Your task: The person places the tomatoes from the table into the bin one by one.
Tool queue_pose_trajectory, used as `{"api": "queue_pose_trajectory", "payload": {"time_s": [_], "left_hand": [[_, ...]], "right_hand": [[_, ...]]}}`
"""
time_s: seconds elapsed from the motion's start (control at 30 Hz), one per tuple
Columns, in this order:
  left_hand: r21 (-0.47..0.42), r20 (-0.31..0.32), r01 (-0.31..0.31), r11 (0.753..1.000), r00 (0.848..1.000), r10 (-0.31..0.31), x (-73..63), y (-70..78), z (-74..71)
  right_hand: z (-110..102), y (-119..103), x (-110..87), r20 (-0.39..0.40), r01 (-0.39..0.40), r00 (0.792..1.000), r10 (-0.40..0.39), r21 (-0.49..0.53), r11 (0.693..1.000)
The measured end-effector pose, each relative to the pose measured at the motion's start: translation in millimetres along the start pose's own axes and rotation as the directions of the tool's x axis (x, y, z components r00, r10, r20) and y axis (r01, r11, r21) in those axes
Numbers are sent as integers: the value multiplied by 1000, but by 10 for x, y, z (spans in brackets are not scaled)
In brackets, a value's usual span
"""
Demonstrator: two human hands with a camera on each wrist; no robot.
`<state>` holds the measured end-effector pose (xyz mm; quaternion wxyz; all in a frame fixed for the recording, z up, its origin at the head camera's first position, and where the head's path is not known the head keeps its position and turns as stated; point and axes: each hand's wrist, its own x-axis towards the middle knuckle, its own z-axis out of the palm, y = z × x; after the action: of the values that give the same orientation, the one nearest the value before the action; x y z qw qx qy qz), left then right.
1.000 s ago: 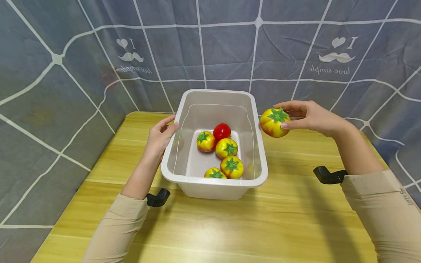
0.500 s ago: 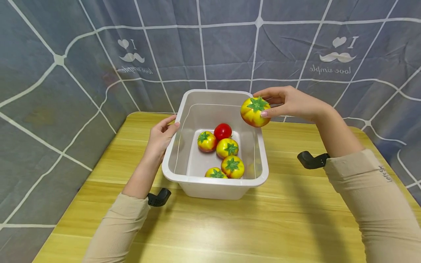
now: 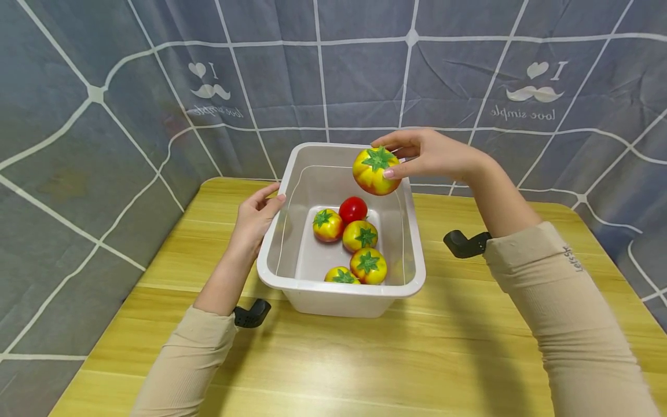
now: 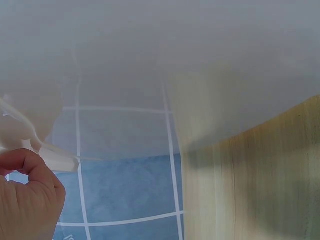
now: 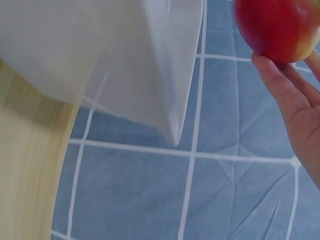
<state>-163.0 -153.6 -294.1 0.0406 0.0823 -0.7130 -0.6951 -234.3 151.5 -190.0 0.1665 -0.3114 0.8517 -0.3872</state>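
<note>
My right hand holds a yellow-and-red toy tomato with a green leaf top, thumb on the near side, above the back right part of a white plastic bin. In the right wrist view the tomato's red underside rests against the fingers. My left hand grips the bin's left rim; in the left wrist view the thumb and a curled finger pinch that rim. On the bin's floor lie a plain red tomato and several yellow-and-red tomatoes. The front wall partly hides the nearest one.
The bin stands on a wood-grain table. A grey-blue curtain with white grid lines hangs close behind the table and along its left side. Black wrist cameras stick out from both forearms.
My right hand has carried the tomato leftward and slightly up, from outside the bin's right side to over its back right part. The left hand and the bin have stayed in place.
</note>
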Motion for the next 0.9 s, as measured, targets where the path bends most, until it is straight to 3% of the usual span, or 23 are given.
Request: {"api": "queue_pose_trajectory", "payload": {"time_s": [0.53,0.9], "left_hand": [[-8,-2,-10,1000,1000,10,17,-12,1],[18,3,-1,1000,1000,1,2,-6,-5]], "right_hand": [[211,-251,307,87,68,994,-71,36,997],[453,-197,476,148,109,981,-125,115,987]]}}
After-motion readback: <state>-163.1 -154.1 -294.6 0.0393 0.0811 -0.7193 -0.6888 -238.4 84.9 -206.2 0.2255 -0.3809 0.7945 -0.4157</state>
